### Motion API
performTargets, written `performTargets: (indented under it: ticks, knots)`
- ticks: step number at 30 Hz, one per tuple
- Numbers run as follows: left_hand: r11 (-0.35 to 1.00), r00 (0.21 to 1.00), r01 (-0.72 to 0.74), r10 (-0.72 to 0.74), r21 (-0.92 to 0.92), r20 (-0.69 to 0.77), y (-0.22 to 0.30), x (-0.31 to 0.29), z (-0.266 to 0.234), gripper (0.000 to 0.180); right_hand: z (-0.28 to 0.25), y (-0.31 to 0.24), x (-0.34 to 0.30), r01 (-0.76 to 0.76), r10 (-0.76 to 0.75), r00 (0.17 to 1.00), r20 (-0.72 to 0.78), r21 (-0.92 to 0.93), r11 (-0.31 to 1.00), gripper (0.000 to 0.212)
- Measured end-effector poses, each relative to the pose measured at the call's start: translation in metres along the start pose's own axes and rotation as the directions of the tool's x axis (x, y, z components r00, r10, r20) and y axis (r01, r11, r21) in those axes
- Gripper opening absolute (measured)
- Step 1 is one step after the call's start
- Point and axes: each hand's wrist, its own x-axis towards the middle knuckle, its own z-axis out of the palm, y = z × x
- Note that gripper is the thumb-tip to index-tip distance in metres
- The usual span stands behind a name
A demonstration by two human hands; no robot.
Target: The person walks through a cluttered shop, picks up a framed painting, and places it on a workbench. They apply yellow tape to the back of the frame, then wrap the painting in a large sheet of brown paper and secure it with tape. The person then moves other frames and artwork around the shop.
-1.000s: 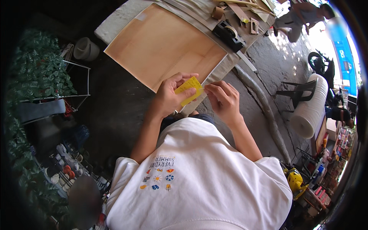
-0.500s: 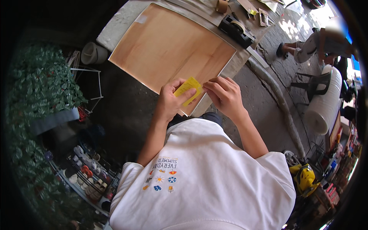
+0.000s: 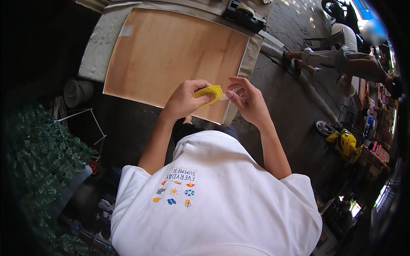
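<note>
With 2 hands up, near each other but not touching. In left hand (image 3: 185,99): yellow paper slip (image 3: 214,90) with dark writing, clamped between thumb and fingers. At right hand (image 3: 249,102): index raised, other fingers loosely curled. From slip's right end to right thumb: whitish tape strip (image 3: 224,97); can't tell if gripped or only touching. Slip off the work surface, seen against near edge of wood-grain panel (image 3: 171,55), right of its middle. Under panel: cloth-covered table (image 3: 92,59). In panel's far left corner: pale rectangular patch (image 3: 127,30). Just past far right corner: black tape dispenser (image 3: 234,16), with flat metal strip (image 3: 272,39) near it, jutting past table edge. Left of table: pale bucket (image 3: 78,94). Farther left: green foliage (image 3: 47,147). Off right: long grey pole (image 3: 314,91) on floor, 1 other person (image 3: 356,64), yellow motorbike (image 3: 347,144).
</note>
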Motion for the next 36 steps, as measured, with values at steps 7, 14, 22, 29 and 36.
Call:
performTargets:
  ticks: [7,14,22,29,36]
  knots:
    - [0.992,0.984,0.100,-0.087,-0.076,0.154,-0.015,0.016,-0.013,0.023,0.029,0.019,-0.003,-0.109,0.106,0.994,0.033,0.080,0.991,0.015]
    - [0.931,0.953,0.255,-0.287,-0.260,-0.093,-0.087,0.065,0.007,0.017,0.068,0.101,0.015,-0.315,0.389,0.903,-0.181,0.336,0.888,0.017]
    - [0.936,0.904,0.351,-0.339,0.000,-0.259,-0.124,0.169,0.017,0.015,0.066,0.184,0.082,-0.381,0.575,0.780,-0.247,0.541,0.750,0.015]
    - [0.909,0.922,0.256,-0.128,0.328,-0.366,-0.159,0.238,0.008,0.018,0.052,0.213,0.135,-0.372,0.391,0.755,-0.526,0.147,0.917,0.016]
    - [0.873,0.939,0.222,-0.072,0.435,-0.336,-0.146,0.270,0.006,0.023,0.039,0.219,0.154,-0.469,0.426,0.740,-0.520,0.054,0.881,0.013]
